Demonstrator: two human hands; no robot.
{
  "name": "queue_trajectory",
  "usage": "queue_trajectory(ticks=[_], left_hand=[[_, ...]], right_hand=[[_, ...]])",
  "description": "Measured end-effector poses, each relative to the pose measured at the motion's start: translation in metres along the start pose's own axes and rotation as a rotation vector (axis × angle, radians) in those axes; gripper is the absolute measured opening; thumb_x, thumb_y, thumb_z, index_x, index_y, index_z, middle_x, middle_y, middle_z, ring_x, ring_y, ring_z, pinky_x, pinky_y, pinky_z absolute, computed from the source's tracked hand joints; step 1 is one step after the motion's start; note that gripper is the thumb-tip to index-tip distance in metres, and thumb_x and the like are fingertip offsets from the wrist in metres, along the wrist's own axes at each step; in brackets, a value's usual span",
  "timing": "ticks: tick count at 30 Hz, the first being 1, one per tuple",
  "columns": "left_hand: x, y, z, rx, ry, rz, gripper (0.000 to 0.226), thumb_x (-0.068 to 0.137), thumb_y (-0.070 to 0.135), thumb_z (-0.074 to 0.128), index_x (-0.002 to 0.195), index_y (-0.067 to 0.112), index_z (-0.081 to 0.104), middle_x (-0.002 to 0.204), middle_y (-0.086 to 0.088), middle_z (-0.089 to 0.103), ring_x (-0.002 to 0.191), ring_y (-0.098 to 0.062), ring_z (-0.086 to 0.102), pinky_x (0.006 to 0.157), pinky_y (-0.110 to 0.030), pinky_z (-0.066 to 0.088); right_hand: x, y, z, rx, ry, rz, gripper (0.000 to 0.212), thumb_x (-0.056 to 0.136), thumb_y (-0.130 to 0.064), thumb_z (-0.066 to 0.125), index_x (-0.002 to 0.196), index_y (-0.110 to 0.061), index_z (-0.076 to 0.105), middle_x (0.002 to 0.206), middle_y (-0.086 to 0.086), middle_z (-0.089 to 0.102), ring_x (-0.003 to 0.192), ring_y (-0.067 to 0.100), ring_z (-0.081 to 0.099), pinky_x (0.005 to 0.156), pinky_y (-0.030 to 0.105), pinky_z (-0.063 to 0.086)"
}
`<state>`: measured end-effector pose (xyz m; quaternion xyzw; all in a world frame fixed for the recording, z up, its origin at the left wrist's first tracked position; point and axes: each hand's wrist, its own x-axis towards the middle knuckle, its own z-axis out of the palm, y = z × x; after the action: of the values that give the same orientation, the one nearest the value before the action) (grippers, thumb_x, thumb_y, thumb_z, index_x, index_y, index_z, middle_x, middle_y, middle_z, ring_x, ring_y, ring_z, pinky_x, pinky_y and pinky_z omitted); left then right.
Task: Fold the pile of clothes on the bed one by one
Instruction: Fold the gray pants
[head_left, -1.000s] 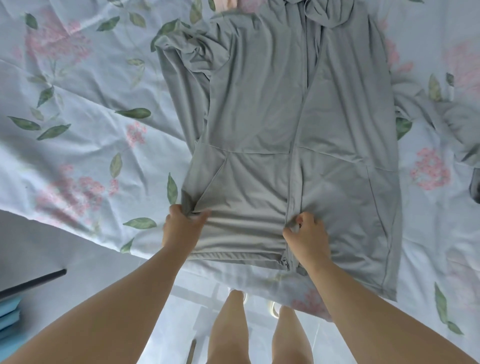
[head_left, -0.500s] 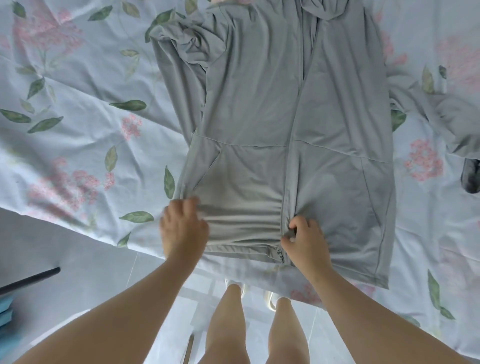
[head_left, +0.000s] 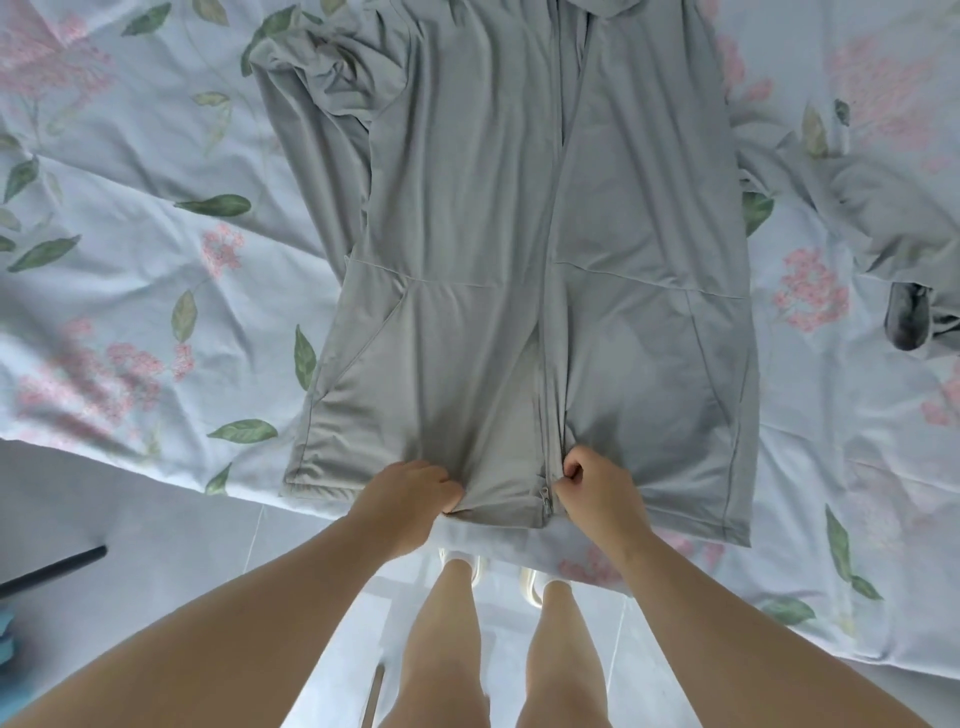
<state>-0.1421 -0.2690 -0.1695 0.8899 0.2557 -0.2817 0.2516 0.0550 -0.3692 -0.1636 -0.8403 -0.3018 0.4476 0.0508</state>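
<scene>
Grey zip-up hooded jacket (head_left: 467, 208) is laid front-up on the flower-printed bed sheet (head_left: 130, 156), with its hem at the near edge of the bed and its hood cut off at the top of the view. One sleeve (head_left: 322, 78) is bunched beside the left shoulder; the other sleeve (head_left: 883, 208) is spread out to the right, ending near a dark object (head_left: 906, 322) that cannot be identified.

The hem of the left front panel is pinched by the curled fingers of the left hand (head_left: 410, 488), just left of the zip. The edge of the right front panel is pinched between the thumb and curled fingers of the right hand (head_left: 592, 488), beside the zip slider (head_left: 545, 493). The two panels are held slightly apart at the bottom, so a narrow wedge of paler lining is shown.

Compared with half a second ago, the left hand has been moved from the outer left part of the hem inward towards the zip, and the gathered folds across the lower left panel have been pulled flatter. The right hand has been kept at the zip. Bare legs and white shoes (head_left: 457, 558) are seen on the pale floor (head_left: 156, 519) below.
</scene>
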Motion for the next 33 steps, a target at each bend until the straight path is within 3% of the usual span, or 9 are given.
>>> queue_trajectory(ticks=[5, 8, 13, 18, 21, 23, 27, 30, 33], left_hand=[[0.014, 0.019, -0.013, -0.103, 0.102, -0.032, 0.029, 0.094, 0.033, 0.047, 0.123, 0.029, 0.047, 0.112, 0.005, 0.051, 0.105, -0.019, 0.052, 0.077, -0.027, 0.04], [0.03, 0.029, -0.017, -0.039, 0.113, -0.116, 0.042, 0.096, 0.027, 0.042, 0.136, 0.037, 0.035, 0.116, 0.004, 0.051, 0.106, -0.02, 0.054, 0.075, -0.029, 0.04], [0.062, 0.04, -0.057, -0.241, 0.086, -0.216, 0.034, 0.098, 0.027, 0.037, 0.13, 0.03, 0.046, 0.124, 0.004, 0.052, 0.112, -0.019, 0.053, 0.083, -0.032, 0.042], [0.107, 0.049, -0.096, -0.685, 0.154, -0.467, 0.048, 0.095, 0.032, 0.047, 0.14, 0.021, 0.037, 0.134, -0.003, 0.05, 0.117, -0.023, 0.051, 0.093, -0.031, 0.041], [0.129, 0.061, -0.102, -1.032, 0.179, -0.596, 0.064, 0.086, 0.026, 0.065, 0.14, 0.013, 0.034, 0.13, -0.007, 0.053, 0.109, -0.024, 0.056, 0.082, -0.027, 0.042], [0.138, 0.069, -0.101, -1.179, 0.166, -0.674, 0.052, 0.084, 0.015, 0.066, 0.13, 0.01, 0.042, 0.111, -0.009, 0.061, 0.088, -0.023, 0.061, 0.069, -0.027, 0.047], [0.136, 0.063, -0.101, -0.898, 0.182, -0.91, 0.022, 0.083, 0.012, 0.05, 0.104, 0.006, 0.056, 0.079, -0.006, 0.058, 0.065, -0.02, 0.05, 0.052, -0.025, 0.038], [0.132, 0.058, -0.11, -0.695, 0.04, -1.007, 0.042, 0.083, 0.02, 0.056, 0.122, 0.006, 0.046, 0.11, -0.013, 0.056, 0.094, -0.028, 0.057, 0.076, -0.031, 0.046], [0.152, 0.071, -0.127, -0.539, 0.215, -0.928, 0.055, 0.082, 0.023, 0.056, 0.133, 0.015, 0.036, 0.13, -0.011, 0.042, 0.119, -0.033, 0.044, 0.095, -0.041, 0.04]], right_hand=[[0.001, -0.002, -0.005, 0.144, 0.026, 0.044, 0.008, 0.085, -0.015, 0.05, 0.08, -0.022, 0.053, 0.075, -0.004, 0.061, 0.076, 0.021, 0.057, 0.067, 0.032, 0.043], [0.002, 0.0, -0.01, 0.108, -0.005, -0.011, 0.011, 0.086, -0.014, 0.049, 0.09, -0.022, 0.055, 0.08, -0.003, 0.061, 0.082, 0.023, 0.059, 0.072, 0.034, 0.047], [0.017, 0.006, -0.032, 0.144, 0.029, 0.041, 0.013, 0.089, -0.014, 0.051, 0.091, -0.021, 0.062, 0.095, 0.003, 0.066, 0.097, 0.025, 0.06, 0.08, 0.029, 0.042], [0.05, 0.013, -0.071, 0.27, 0.12, 0.063, 0.008, 0.09, -0.015, 0.053, 0.091, -0.021, 0.057, 0.095, 0.0, 0.061, 0.093, 0.023, 0.056, 0.072, 0.023, 0.033], [0.066, 0.022, -0.091, 0.329, 0.121, 0.054, 0.011, 0.091, -0.016, 0.052, 0.099, -0.021, 0.058, 0.093, -0.005, 0.055, 0.087, 0.017, 0.051, 0.07, 0.023, 0.031], [0.074, 0.029, -0.101, 0.343, 0.106, 0.041, 0.011, 0.092, -0.016, 0.051, 0.099, -0.018, 0.059, 0.091, -0.003, 0.056, 0.09, 0.022, 0.055, 0.07, 0.025, 0.033], [0.089, 0.045, -0.126, 0.348, 0.09, 0.028, 0.013, 0.092, -0.015, 0.05, 0.098, -0.014, 0.062, 0.095, 0.004, 0.064, 0.096, 0.026, 0.059, 0.07, 0.026, 0.035], [0.108, 0.052, -0.153, 0.365, 0.129, 0.054, 0.016, 0.092, -0.013, 0.047, 0.101, -0.014, 0.06, 0.099, 0.005, 0.064, 0.098, 0.027, 0.057, 0.072, 0.027, 0.035], [0.132, 0.051, -0.184, 0.446, 0.249, 0.049, 0.023, 0.091, -0.009, 0.046, 0.113, -0.011, 0.056, 0.102, 0.005, 0.062, 0.093, 0.025, 0.055, 0.074, 0.027, 0.035]])
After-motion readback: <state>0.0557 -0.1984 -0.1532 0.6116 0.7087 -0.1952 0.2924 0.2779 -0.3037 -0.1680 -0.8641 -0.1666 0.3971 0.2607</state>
